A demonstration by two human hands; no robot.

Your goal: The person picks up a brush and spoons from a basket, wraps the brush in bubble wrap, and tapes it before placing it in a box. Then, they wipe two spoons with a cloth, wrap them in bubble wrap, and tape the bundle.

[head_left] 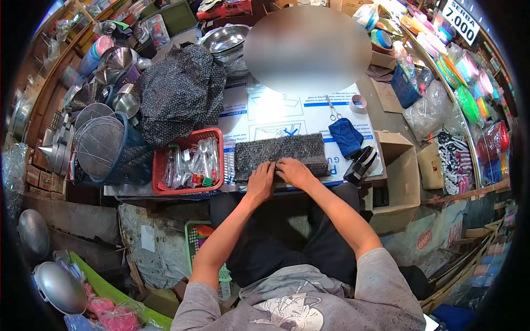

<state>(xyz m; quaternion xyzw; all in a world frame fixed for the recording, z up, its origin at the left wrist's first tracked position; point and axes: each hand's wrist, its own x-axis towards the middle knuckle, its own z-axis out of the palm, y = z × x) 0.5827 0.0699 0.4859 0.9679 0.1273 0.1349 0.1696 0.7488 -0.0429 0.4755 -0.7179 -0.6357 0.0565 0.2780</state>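
Bundle of dark bubble wrap [282,153] lies on the table [234,100] just right of the red basket [187,191], under my left hand [261,179] and right hand [295,172]. My fingers [286,161] bend against its near edge, probably to keep springy plastic from opening; whether they pinch a fold, I can't tell. It looks long, flattish, glossy and pebbled. Beyond the basket sits a wrap heap [181,91]; well right of the basket, scissors [333,110] and tape [358,103] lie, likely for easy reach.

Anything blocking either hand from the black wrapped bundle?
Nothing visible: the left hand and right hand both touch the bundle at its near side. The red basket and blue pouch sit off to either side.
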